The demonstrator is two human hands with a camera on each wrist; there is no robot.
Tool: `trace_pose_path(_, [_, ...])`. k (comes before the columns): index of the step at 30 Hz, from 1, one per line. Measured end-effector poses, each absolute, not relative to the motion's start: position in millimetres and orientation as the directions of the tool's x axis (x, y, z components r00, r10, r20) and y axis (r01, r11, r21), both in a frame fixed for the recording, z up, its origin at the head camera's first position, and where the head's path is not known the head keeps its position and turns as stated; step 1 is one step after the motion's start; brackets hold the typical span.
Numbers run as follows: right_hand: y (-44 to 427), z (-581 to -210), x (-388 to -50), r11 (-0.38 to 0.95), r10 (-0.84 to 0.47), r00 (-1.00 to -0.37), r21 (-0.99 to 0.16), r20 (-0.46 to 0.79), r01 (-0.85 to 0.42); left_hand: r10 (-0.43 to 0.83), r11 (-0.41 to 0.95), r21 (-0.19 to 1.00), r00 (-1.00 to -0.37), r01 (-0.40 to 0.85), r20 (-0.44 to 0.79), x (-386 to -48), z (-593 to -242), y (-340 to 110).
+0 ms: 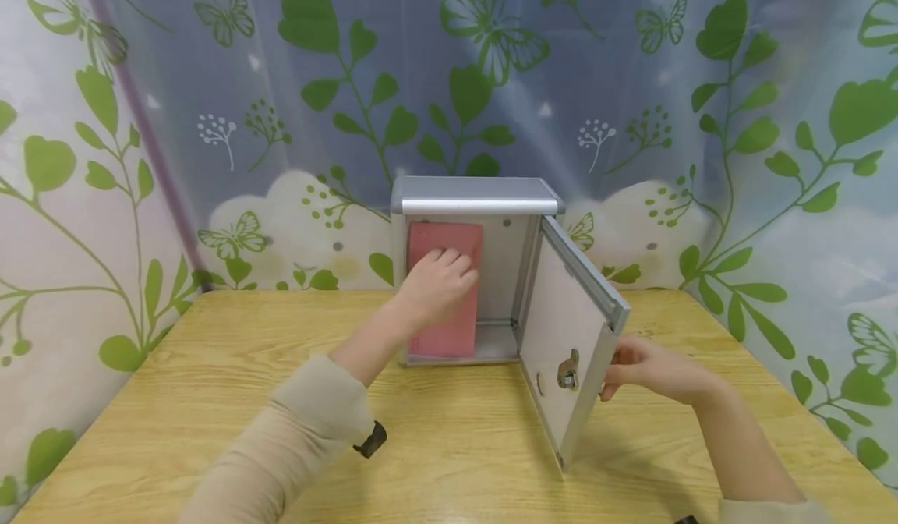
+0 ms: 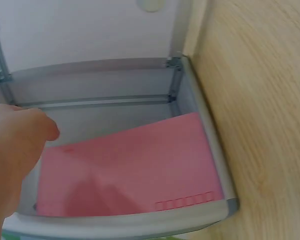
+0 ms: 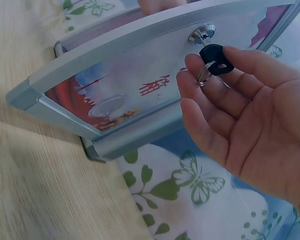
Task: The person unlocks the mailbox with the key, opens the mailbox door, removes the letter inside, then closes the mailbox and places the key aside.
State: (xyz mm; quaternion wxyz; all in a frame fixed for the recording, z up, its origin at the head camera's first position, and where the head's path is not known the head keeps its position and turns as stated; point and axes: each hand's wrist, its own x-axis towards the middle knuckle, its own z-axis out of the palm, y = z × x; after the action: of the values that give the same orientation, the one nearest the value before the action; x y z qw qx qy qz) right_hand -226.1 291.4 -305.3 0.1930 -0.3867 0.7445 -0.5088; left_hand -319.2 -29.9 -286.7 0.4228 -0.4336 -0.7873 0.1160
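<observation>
A pink envelope leans upright inside the left part of a metal box. In front of its upper part is my left hand, fingers loosely bent; no grip on the paper shows, and its shadow falls on the envelope. The box's door stands swung out to the right. At its outer face my right hand pinches a black key between thumb and fingers. The key sits in the lock, a ring hanging from it.
The box stands at the back of a wooden table, close to a curtain printed with green leaves and butterflies. The swung-out door reaches over the tabletop toward the front. A metal latch projects from its inner face.
</observation>
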Motion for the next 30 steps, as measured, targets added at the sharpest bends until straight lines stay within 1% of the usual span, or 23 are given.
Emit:
trace_pose_path(8, [307,-307,-226,0.179,-0.746,-0.654,-0.908,0.126,-0.379,0.870,0.492,-0.652,-0.344,0.577,0.352,-326,-304,-13])
trace_pose_path(10, [310,-308,-226,0.171,-0.745,-0.653,-0.907,0.136,-0.384,0.886,0.458,-0.687,-0.352,0.565,0.301,-327,-306,-9])
trace_pose_path(12, [312,-309,-227,0.164,-0.745,-0.652,-0.908,0.143,-0.386,0.900,0.424,-0.718,-0.345,0.552,0.265,-327,-308,-5])
trace_pose_path(15, [315,-312,-226,0.161,-0.741,-0.654,-0.906,0.150,-0.390,0.914,0.387,-0.751,-0.328,0.535,0.238,-328,-312,0])
trace_pose_path(17, [316,-313,-226,0.162,-0.736,-0.660,-0.907,0.150,-0.387,0.914,0.385,-0.758,-0.329,0.527,0.237,-329,-314,3])
trace_pose_path(20, [317,-315,-225,0.151,-0.731,-0.663,-0.910,0.160,-0.387,0.906,0.394,-0.765,-0.356,0.509,0.229,-332,-318,6])
trace_pose_path(26, [320,-318,-226,0.085,-0.723,-0.658,-0.919,0.208,-0.384,0.873,0.425,-0.769,-0.439,0.476,0.211,-336,-326,12])
trace_pose_path(30, [322,-320,-227,0.064,-0.716,-0.662,-0.924,0.220,-0.376,0.868,0.416,-0.778,-0.460,0.471,0.185,-338,-332,13])
